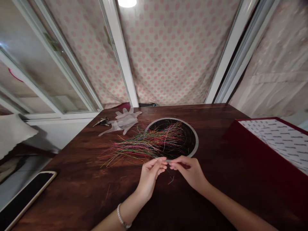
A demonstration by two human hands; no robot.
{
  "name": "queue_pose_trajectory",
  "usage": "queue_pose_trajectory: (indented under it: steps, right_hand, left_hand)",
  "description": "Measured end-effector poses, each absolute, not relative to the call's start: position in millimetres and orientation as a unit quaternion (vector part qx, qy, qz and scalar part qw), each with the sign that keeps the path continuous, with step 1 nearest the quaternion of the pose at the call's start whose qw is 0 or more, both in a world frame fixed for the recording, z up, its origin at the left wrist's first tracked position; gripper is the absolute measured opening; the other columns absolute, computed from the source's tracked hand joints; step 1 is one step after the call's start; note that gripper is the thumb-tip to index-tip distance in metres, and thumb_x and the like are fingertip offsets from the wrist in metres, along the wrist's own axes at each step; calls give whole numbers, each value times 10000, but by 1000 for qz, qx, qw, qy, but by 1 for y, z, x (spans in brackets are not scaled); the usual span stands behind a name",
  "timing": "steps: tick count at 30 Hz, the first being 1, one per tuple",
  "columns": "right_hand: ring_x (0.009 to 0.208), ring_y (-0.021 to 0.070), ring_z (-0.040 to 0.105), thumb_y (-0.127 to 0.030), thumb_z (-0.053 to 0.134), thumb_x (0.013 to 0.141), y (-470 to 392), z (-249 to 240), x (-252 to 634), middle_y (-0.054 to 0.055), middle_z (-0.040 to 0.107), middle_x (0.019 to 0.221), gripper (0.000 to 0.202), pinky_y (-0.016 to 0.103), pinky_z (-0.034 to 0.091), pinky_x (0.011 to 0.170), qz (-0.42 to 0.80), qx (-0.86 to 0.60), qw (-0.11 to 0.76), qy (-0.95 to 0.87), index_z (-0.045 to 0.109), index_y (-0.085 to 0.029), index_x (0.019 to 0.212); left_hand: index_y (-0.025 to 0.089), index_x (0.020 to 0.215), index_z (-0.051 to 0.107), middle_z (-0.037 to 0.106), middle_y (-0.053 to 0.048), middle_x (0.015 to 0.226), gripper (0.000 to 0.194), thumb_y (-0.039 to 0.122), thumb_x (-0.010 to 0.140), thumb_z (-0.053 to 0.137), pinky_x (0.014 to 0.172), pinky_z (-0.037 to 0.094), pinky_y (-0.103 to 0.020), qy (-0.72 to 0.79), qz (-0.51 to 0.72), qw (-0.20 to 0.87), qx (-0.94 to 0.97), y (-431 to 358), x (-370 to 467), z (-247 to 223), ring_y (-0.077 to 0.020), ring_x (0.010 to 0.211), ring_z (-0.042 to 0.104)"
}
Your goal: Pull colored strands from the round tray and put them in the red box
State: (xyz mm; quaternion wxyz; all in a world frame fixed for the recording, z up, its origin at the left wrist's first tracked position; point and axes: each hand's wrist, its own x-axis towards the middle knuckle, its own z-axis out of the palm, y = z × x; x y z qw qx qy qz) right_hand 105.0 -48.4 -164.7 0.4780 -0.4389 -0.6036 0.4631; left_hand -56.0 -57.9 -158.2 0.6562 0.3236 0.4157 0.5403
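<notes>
A big loose bundle of thin, many-coloured wires lies across the table and over a round black plate with a grey rim. Just in front of the plate's near edge, my left hand is closed in a pinch. My right hand pinches opposite it, fingertips a small gap apart. Between them runs a short, greyish thin wire, mostly hidden by the fingers. Below the hands lie a few fine pale wire scraps. A white beaded bracelet circles my left wrist.
On the dark wooden table lie a clear plastic glove and keys at the back left. A phone rests at the left edge. A dark red box with a patterned white inside stands right. Sliding windows with dotted curtains rise behind.
</notes>
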Motion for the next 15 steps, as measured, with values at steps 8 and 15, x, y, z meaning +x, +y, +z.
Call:
queue_pose_trajectory:
  steps: [8, 15]
  right_hand:
    - [609, 168, 687, -308, 692, 705, -43, -164, 102, 48, 716, 697, 191, 261, 566, 573, 565, -434, 487, -506, 710, -146, 805]
    - [587, 134, 658, -264, 690, 702, -44, -164, 103, 30, 706, 660, 136, 227, 540, 563, 554, -427, 487, -523, 740, -171, 788]
  left_hand:
    - [127, 852, 721, 712, -70, 819, 211, 303, 738, 694, 636, 486, -130, 419, 542, 656, 316, -58, -55, -159, -82, 701, 632]
    - [126, 881, 703, 720, -79, 843, 235, 304, 729, 705, 594, 490, -114, 424, 541, 670, 282, -58, -55, -158, -78, 682, 650]
